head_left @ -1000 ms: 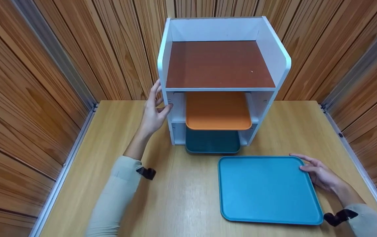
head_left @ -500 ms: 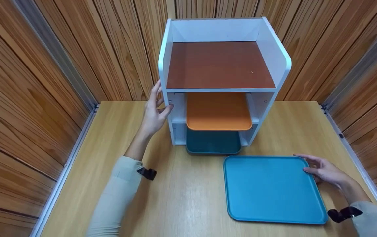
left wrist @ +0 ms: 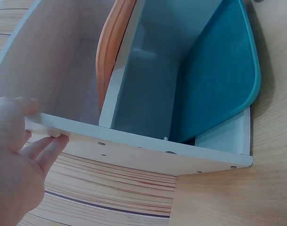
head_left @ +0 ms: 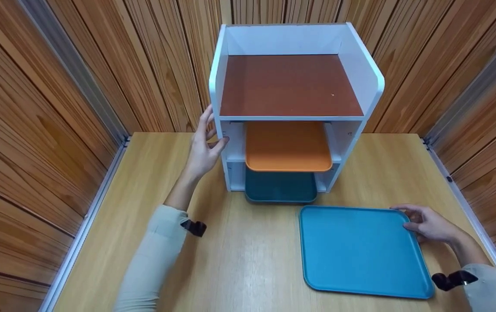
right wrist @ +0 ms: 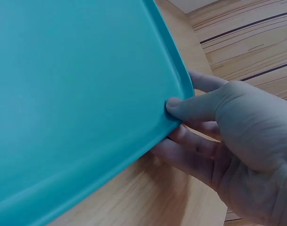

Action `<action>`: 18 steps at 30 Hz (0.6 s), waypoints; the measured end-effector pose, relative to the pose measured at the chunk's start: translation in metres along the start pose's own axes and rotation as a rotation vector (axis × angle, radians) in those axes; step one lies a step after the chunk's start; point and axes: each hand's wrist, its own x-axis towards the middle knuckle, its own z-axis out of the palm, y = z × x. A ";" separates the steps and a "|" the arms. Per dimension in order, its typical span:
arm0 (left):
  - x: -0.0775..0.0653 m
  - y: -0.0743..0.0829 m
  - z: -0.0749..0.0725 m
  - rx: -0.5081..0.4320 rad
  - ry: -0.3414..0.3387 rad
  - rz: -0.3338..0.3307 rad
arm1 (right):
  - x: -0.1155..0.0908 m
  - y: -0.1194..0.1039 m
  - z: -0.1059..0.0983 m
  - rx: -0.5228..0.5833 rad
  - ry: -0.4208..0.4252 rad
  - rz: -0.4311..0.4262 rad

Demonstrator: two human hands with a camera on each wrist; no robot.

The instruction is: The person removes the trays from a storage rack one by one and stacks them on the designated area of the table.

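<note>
My left hand [head_left: 203, 149] grips the left side panel of a white shelf unit [head_left: 371, 82]. In the left wrist view its thumb lies on the panel's front edge and the fingertips [left wrist: 53, 146] press the outer face. My right hand [head_left: 432, 225] holds a bright blue tray [head_left: 365, 251] by its far right corner. The right wrist view shows the thumb over the raised rim [right wrist: 181, 107] and the other fingers under the tray, which is at the table's front right. An orange tray [head_left: 289, 147] occupies the middle shelf; a dark teal tray [head_left: 280, 187] pokes out from the bottom compartment.
The unit's top level has a brown board [head_left: 291, 84] with raised white sides. Wood-grain walls [head_left: 35, 130] enclose the wooden table [head_left: 239, 251] at the left, right and back, with metal strips along the table's side edges.
The blue tray has moved to the right with my right hand, turning slightly. My left hand has stayed on the panel; the shelf unit and the other two trays look unmoved.
</note>
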 end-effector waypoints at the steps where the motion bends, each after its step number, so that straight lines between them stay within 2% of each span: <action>1: 0.000 0.000 0.000 0.000 -0.001 0.001 | -0.001 0.001 0.000 -0.001 0.005 -0.010; 8: 0.000 0.000 0.000 0.003 0.004 0.004 | 0.000 -0.001 0.001 -0.060 0.080 -0.064; 14: 0.000 0.001 0.000 0.007 0.003 -0.013 | 0.002 -0.006 0.001 -0.106 0.088 -0.038; 18: 0.000 0.001 0.000 0.009 0.000 -0.011 | 0.004 -0.015 0.000 -0.192 0.141 -0.016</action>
